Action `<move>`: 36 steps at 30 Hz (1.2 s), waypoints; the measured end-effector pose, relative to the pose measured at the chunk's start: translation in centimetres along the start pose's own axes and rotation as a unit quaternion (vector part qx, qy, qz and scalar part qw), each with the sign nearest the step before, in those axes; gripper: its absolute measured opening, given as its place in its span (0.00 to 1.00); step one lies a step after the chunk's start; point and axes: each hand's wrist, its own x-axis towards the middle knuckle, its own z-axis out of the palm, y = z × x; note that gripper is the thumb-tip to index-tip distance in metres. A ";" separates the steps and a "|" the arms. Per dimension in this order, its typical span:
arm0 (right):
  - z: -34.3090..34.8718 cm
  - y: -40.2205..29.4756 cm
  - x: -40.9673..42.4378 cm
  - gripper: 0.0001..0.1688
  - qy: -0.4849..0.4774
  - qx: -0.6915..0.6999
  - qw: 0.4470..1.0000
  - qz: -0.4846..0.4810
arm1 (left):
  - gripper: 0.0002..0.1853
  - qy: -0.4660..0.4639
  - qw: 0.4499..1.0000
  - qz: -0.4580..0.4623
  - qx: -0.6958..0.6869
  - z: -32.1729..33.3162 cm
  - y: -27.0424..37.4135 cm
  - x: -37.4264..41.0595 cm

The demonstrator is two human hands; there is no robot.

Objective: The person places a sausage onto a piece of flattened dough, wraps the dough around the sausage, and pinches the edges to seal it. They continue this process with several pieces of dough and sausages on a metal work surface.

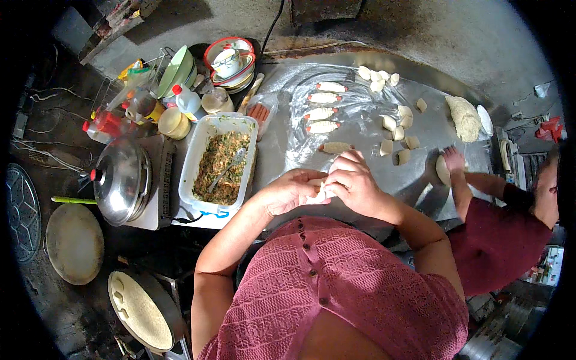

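Observation:
Both hands meet at the table's near edge around a small piece of pale dough [320,194]. My left hand [292,191] cups it from the left, and my right hand [353,180] pinches its upper right side. The fingers partly hide the dough's shape. Just beyond my right hand lies a dough-wrapped sausage [336,147]. Farther off, several more dough-wrapped sausages [323,127] with red ends form a column on the floured metal table [288,157]. Cut dough pieces [389,123] are scattered to their right.
To the left, a plastic tub [186,180] holds chopped filling and a spoon [225,171]. Sausages in a bag [261,112], bottles, bowls and a lidded pan [119,180] stand around it. At right, a co-worker's hand [453,158] presses dough [443,170] near a large dough mass [464,118].

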 end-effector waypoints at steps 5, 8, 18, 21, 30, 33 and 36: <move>-0.1 -1.5 0.1 0.07 0.047 -0.076 0.995 -0.051 | 0.28 -0.037 0.996 0.019 -0.084 -1.5 -0.3 0.5; -0.2 -0.2 -0.2 0.08 0.021 -0.055 0.998 -0.035 | 0.27 -0.015 0.999 -0.003 -0.052 0.4 0.5 0.0; 0.4 0.0 -0.1 0.03 0.018 -0.024 0.999 -0.028 | 0.34 0.015 0.998 0.035 -0.049 -0.6 -0.7 0.5; 0.2 -0.8 -0.6 0.06 0.059 -0.111 0.986 -0.111 | 0.33 -0.018 0.997 0.026 -0.068 -1.5 -0.7 1.0; -0.7 0.6 0.7 0.06 -0.004 0.062 0.997 0.043 | 0.27 -0.020 0.986 -0.034 -0.161 -0.6 -0.3 1.9; 0.4 2.2 0.2 0.03 -0.017 0.154 0.986 0.057 | 0.26 0.028 0.993 -0.024 -0.109 -0.3 -0.1 2.6; 2.1 2.7 -1.1 0.04 0.033 0.021 0.998 -0.053 | 0.27 0.048 0.995 -0.037 -0.076 -2.9 -1.9 3.4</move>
